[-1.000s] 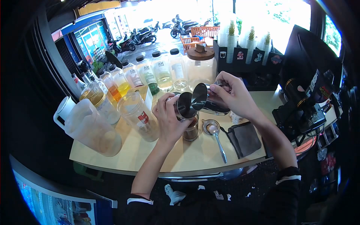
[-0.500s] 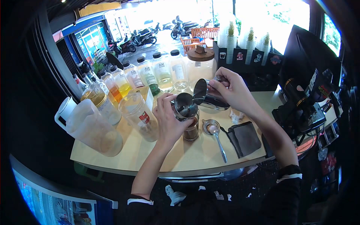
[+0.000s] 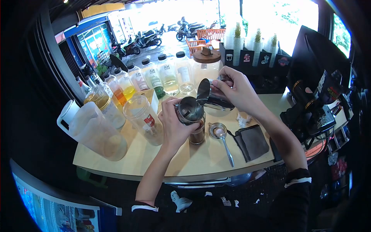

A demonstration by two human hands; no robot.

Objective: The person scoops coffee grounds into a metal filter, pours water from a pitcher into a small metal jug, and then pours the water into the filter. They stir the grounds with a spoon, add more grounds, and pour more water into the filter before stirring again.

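Note:
My left hand [image 3: 171, 123] is wrapped round a dark metal cup [image 3: 190, 110], whose open mouth faces up toward me. In my right hand [image 3: 239, 87] is a shiny metal pitcher [image 3: 217, 99], tilted left so that its lip sits at the cup's rim. Whether liquid runs between them is hard to make out. Partly hidden below the cup, a glass with brown contents [image 3: 197, 136] stands on the table. Right of that glass lie a small strainer [image 3: 217, 130] and a spoon [image 3: 227, 149].
The wooden table [image 3: 185, 167] also holds a folded dark cloth [image 3: 253, 143], a large plastic pitcher [image 3: 96, 133], a clear plastic container [image 3: 143, 121] and a lidded glass jar [image 3: 206, 65]. Several bottles [image 3: 154, 77] line the back. A coffee machine [image 3: 313, 108] stands at the right.
The metal pitcher in my right hand has shifted slightly left and up. My left hand and its cup have hardly moved.

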